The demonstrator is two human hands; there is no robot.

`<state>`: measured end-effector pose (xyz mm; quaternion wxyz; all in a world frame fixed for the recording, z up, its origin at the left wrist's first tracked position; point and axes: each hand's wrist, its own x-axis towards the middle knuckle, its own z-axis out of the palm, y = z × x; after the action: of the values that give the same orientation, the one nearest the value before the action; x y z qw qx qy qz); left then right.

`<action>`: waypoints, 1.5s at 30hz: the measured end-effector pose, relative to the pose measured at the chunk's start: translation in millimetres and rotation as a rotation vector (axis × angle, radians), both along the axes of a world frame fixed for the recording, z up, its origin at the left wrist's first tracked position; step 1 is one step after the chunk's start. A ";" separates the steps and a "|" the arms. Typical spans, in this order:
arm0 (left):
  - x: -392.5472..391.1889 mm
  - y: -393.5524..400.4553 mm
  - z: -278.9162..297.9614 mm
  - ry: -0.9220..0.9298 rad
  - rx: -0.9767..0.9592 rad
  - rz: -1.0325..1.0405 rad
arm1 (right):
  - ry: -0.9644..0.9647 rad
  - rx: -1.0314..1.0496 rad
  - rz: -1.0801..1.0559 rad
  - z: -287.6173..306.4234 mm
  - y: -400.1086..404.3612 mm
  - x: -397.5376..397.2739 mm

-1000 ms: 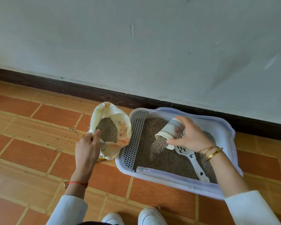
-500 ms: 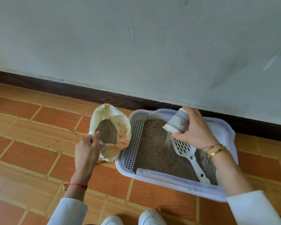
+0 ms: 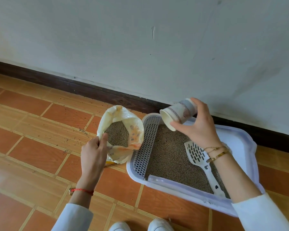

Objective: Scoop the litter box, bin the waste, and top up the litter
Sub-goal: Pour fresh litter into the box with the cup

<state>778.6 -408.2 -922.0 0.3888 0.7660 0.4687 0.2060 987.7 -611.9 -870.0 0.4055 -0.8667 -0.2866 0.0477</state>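
- Top-up is the step in hand, I judge: right hand (image 3: 198, 129) w/ its grip curled round a patterned white paper cup (image 3: 177, 114), held over the far-left corner of the pale lilac plastic litter box (image 3: 244, 140).
- Cup lies near sideways; long axis runs left-right, mouth pointing left & slightly down toward the bag.
- Left hand (image 3: 93, 152) pinches the rim of the cream-and-orange plastic litter bag (image 3: 133, 124), holding it open on the floor, just beside the box.
- To do it well: keep bag mouth wide, dip cup mouth-first, carry low over the box.
- White slotted plastic scoop (image 3: 197, 154) rests on the litter, handle toward the person.
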 end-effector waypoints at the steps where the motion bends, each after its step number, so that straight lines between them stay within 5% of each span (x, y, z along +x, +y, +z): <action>1: -0.7 0.8 0.1 -0.004 -0.001 0.001 | 0.073 0.009 0.030 2.3 11.9 -3.6; 5: -3.5 3.5 0.9 -0.016 0.005 -0.015 | 0.234 -0.008 0.228 4.4 62.5 -22.9; 18: -17.4 15.0 -5.3 0.040 0.050 -0.042 | 0.044 -0.466 0.608 -46.1 161.7 -67.9; 25: -22.5 20.9 -10.5 0.054 0.043 -0.041 | 0.117 -0.445 0.663 -64.9 177.5 -68.5; 31: -22.9 21.4 -14.0 0.032 0.031 -0.048 | -0.184 -0.172 0.445 -52.8 169.1 -46.8; 34: -23.1 22.7 -15.7 0.026 0.029 -0.048 | -0.386 -0.216 0.217 -51.5 165.3 -30.2; 39: -22.6 24.5 -15.9 0.017 0.015 -0.042 | -0.021 -0.438 0.352 -61.3 174.0 -16.9; 45: -25.4 33.1 -12.1 0.021 -0.010 -0.049 | -0.025 -0.368 0.320 -65.1 186.1 -18.3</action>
<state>753.3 -375.1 -934.1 0.3925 0.7775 0.4549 0.1858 969.4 -425.8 -935.1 0.2246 -0.8701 -0.4117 0.1518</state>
